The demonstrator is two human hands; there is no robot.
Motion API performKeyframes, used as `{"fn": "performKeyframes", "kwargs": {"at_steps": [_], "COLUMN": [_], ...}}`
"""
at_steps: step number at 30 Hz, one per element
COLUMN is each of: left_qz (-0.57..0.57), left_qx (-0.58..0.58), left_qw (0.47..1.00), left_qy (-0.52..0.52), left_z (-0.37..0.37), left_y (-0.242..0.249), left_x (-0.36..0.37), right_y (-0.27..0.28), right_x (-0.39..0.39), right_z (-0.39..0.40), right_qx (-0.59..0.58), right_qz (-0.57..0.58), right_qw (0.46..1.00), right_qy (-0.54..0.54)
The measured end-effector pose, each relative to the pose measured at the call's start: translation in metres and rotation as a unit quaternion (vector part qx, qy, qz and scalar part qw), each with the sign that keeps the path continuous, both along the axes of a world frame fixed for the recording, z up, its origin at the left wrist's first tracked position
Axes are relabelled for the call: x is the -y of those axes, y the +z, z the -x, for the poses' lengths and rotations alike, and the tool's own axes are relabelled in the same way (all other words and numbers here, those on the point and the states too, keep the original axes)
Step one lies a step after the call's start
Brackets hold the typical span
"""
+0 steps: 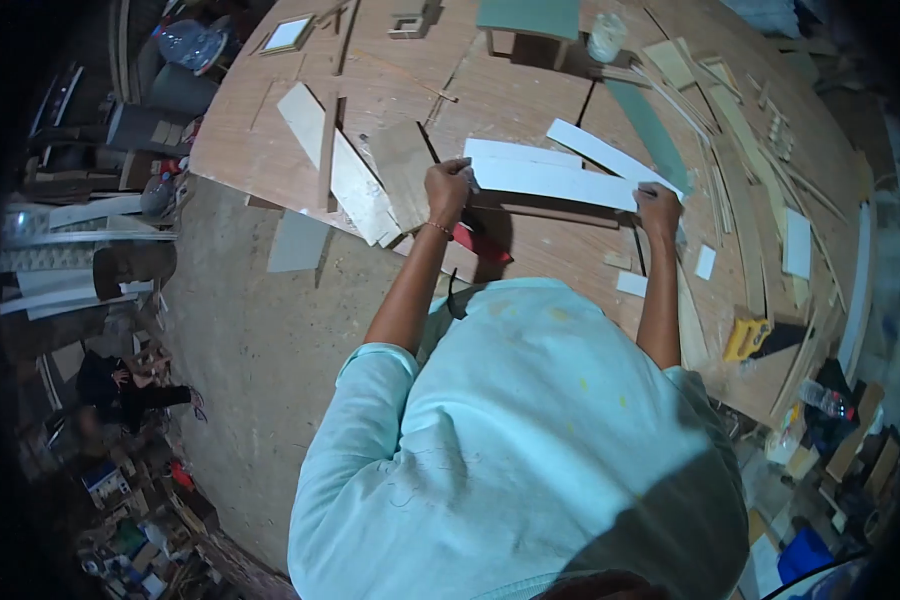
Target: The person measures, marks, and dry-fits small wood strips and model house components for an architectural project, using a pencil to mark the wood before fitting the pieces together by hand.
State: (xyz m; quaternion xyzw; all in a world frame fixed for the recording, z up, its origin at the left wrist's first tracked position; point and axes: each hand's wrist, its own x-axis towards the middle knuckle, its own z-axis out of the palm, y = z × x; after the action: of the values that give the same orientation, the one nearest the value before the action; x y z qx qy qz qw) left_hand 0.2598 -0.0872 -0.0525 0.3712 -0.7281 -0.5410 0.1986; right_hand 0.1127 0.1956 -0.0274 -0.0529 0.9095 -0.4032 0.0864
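Note:
Both my hands hold a long white strip (pixel 555 182) by its ends, above the near part of the wooden table. My left hand (pixel 448 190) is closed on its left end, and my right hand (pixel 659 210) on its right end. Just beyond it lies another white piece (pixel 520 152), partly covered by the strip. A further white strip (pixel 605 152) slants behind, towards my right hand. Left of my left hand is a brown board (pixel 398 165). A red piece (pixel 482 243) shows below the strip.
The wooden table (pixel 260 125) bears a green-topped stand (pixel 530 15), a glass jar (pixel 607 38), a small frame (pixel 288 34) and several wood strips. A yellow-handled saw (pixel 747 339) lies at the right. At the far left, a person (pixel 120 390) is near scattered items on the floor.

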Motion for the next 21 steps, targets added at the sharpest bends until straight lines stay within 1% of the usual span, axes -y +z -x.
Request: {"fn": "performKeyframes", "kwargs": {"at_steps": [1, 2, 4, 5, 8, 11, 15, 17, 20, 21], "left_qz": [-0.031, -0.031, -0.078, -0.078, -0.044, -0.071, -0.087, -0.058, -0.078, -0.050], "left_qx": [0.018, 0.015, -0.016, 0.021, 0.000, 0.020, 0.022, 0.021, -0.008, -0.002], "left_qw": [0.999, 0.999, 0.997, 0.997, 0.999, 0.997, 0.995, 0.997, 0.997, 0.998], "left_qy": [-0.002, -0.001, 0.007, -0.003, -0.021, -0.037, -0.050, -0.036, -0.029, -0.038], "left_z": [-0.001, -0.001, 0.000, -0.001, 0.000, 0.000, 0.001, 0.002, 0.003, 0.002], "left_y": [0.017, 0.016, 0.022, 0.026, 0.002, 0.009, 0.004, -0.006, -0.026, -0.022], "left_x": [-0.005, -0.004, -0.007, -0.007, 0.002, 0.003, 0.008, 0.011, 0.018, 0.018], "right_y": [0.000, -0.001, 0.001, 0.001, -0.001, 0.008, 0.009, 0.010, -0.002, 0.005], "right_x": [0.002, 0.000, 0.002, 0.003, 0.002, 0.005, 0.006, 0.006, 0.001, 0.003], "right_z": [-0.001, 0.000, -0.001, -0.002, -0.003, -0.008, -0.008, -0.007, -0.003, -0.006], "right_qx": [0.008, 0.017, 0.017, 0.023, 0.042, 0.048, 0.063, 0.067, 0.059, 0.073], "right_qz": [0.000, -0.004, -0.005, -0.005, 0.011, 0.016, 0.019, 0.013, 0.027, 0.037], "right_qw": [1.000, 1.000, 0.999, 0.999, 0.999, 0.998, 0.997, 0.997, 0.998, 0.996], "right_qy": [-0.011, -0.025, -0.030, -0.034, -0.030, -0.034, -0.039, -0.035, -0.028, -0.031]}}
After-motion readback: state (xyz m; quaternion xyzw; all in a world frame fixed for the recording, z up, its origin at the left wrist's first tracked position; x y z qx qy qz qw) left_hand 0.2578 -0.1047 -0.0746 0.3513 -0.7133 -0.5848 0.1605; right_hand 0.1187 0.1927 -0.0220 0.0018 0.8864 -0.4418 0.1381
